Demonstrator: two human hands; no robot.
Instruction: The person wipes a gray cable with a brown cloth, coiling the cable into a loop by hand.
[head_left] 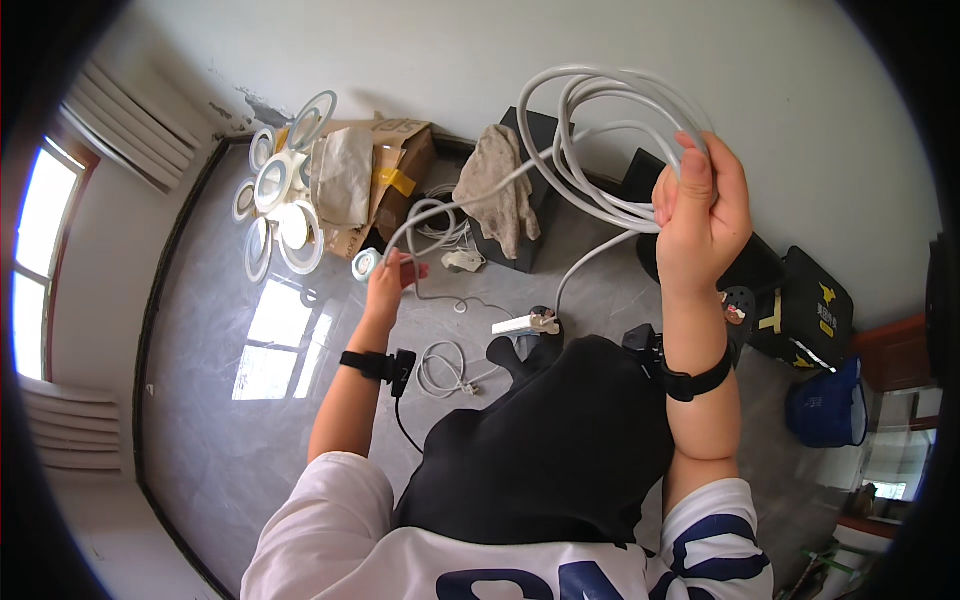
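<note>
Loops of a light grey cable hang in the air from my right hand, raised at the upper right with its fingers closed round them. One strand runs left to my lower left hand, whose fingers are closed on the same cable. A small round pale-blue and white piece shows beside the left fingers; whether it joins the cable I cannot tell. Another stretch of cable drops from the coil toward a white power strip near my knees.
A lamp with several white rings stands by a cardboard box at the far left. A grey cloth drapes over a dark box. A coiled cord lies on the floor. At right are a black bag and a blue bin.
</note>
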